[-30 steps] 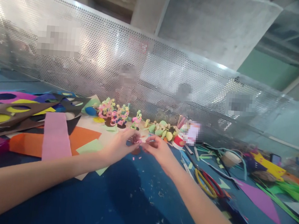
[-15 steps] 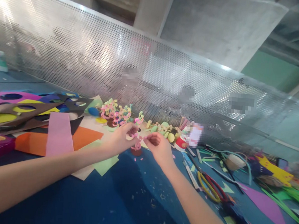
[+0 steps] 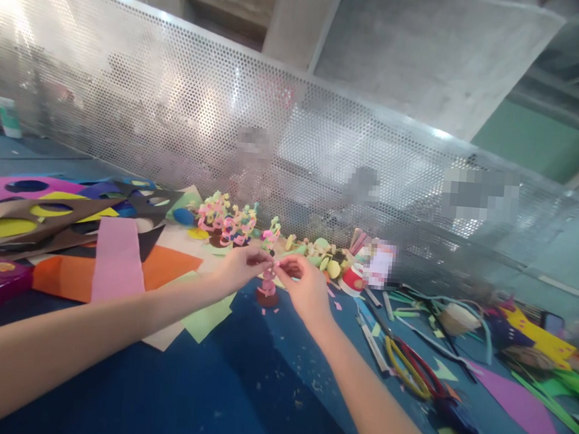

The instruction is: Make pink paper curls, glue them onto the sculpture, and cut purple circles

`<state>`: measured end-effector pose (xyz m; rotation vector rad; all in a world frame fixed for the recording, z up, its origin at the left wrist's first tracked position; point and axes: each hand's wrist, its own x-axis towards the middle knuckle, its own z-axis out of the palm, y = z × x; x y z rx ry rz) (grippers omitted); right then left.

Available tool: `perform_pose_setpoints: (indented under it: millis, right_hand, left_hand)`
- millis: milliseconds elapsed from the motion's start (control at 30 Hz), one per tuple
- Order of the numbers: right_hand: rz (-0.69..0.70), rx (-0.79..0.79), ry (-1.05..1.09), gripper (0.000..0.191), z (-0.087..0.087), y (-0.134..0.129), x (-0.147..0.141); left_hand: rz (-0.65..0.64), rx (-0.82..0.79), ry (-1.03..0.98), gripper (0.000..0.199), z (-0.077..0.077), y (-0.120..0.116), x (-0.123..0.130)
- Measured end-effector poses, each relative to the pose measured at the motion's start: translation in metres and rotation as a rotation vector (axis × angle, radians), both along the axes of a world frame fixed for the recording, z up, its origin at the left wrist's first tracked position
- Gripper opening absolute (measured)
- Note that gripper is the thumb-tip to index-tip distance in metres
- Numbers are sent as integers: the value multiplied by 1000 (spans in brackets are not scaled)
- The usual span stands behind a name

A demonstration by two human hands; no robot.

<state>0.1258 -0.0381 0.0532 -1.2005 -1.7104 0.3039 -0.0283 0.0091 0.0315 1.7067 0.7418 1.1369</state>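
A small pink craft figure (image 3: 267,283) stands upright on a round brown base (image 3: 267,299) on the blue table. Just above it, the fingertips of both my hands nearly meet. My left hand (image 3: 246,267) is closed in a pinch at the figure's top; what it grips is too small to make out. Between thumb and forefinger, my right hand (image 3: 305,284) pinches a tiny pink piece (image 3: 276,264). Behind my left hand stand several similar pink and yellow-green curled decorations (image 3: 229,220). Small pink scraps lie around the base.
Coloured sheets, a pink strip (image 3: 120,257) and an orange sheet (image 3: 170,268) lie left. At right are a red-and-white cup (image 3: 353,279), a white-handled cutter (image 3: 374,344) and scissors (image 3: 410,370). A perforated metal panel (image 3: 178,101) runs along the back.
My fingertips have come closer together above the figure. The left hand has lowered slightly and closed its fingers more, leaving more of the figure in sight. The view has shifted slightly.
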Motion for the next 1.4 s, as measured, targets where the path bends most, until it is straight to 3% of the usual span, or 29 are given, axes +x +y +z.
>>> perform_pose_setpoints:
  millis: [967,1400]
  right_hand:
    - [-18,72,-127,2,-2,-5,0]
    - [31,48,-97,7,1,-10,4]
  left_hand:
    - [3,39,-21,19,-9,3,0]
    - [-40,-51,-49,19,-9,-2,2]
